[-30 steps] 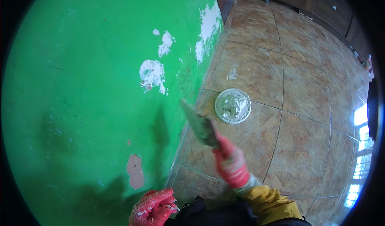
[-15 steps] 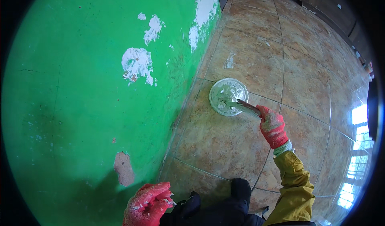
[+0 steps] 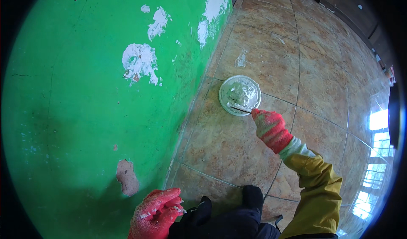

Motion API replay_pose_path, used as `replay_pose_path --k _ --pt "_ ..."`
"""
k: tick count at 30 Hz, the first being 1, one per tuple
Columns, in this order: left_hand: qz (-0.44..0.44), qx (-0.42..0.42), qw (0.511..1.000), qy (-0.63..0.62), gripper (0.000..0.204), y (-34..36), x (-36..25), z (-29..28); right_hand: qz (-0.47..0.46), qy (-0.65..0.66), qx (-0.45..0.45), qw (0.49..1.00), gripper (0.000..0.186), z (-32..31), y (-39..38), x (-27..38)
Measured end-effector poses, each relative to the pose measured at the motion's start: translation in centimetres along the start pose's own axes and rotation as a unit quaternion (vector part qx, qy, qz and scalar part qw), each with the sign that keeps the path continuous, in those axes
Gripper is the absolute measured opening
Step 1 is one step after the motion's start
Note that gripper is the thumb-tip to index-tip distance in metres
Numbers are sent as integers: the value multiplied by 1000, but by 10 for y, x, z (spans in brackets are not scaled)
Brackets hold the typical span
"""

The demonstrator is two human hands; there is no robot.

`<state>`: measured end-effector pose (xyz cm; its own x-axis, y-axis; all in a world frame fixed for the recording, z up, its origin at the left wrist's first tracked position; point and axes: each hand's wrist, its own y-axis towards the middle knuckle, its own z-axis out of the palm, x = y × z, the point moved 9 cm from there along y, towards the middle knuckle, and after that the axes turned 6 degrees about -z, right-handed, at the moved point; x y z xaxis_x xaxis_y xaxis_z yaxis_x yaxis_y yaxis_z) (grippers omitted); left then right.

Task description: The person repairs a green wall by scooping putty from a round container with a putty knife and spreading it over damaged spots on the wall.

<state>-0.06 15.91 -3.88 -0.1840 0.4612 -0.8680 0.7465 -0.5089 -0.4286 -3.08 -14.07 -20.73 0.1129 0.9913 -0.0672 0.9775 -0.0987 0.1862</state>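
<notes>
Right glove is showing red, its back carrying a pale greyish speckled patch, a red band running round near the wrist. Pale greenish-white cuff is sticking out after it. Sleeve is looking mustard yellow, loose, creasing heavily. Left glove is also showing red, whitish specks and smears dotting it. Black clothes are covering the lower body, two rounded dark tips poking forward.

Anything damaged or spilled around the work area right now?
Yes: low on the green wall, a bare brownish patch has lost its paint. Beyond the round tub, a whitish smear marks the tiled floor, perhaps spilled paste.
</notes>
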Motion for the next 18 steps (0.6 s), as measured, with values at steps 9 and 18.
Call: replay_pose_path --k 9,18 --pt "13 7 1000 -28 33 1 4 -3 166 244 98 951 22 8 21 -68" --pt "-3 8 1000 -6 33 7 3 5 292 451 123 835 31 66 -9 -127"
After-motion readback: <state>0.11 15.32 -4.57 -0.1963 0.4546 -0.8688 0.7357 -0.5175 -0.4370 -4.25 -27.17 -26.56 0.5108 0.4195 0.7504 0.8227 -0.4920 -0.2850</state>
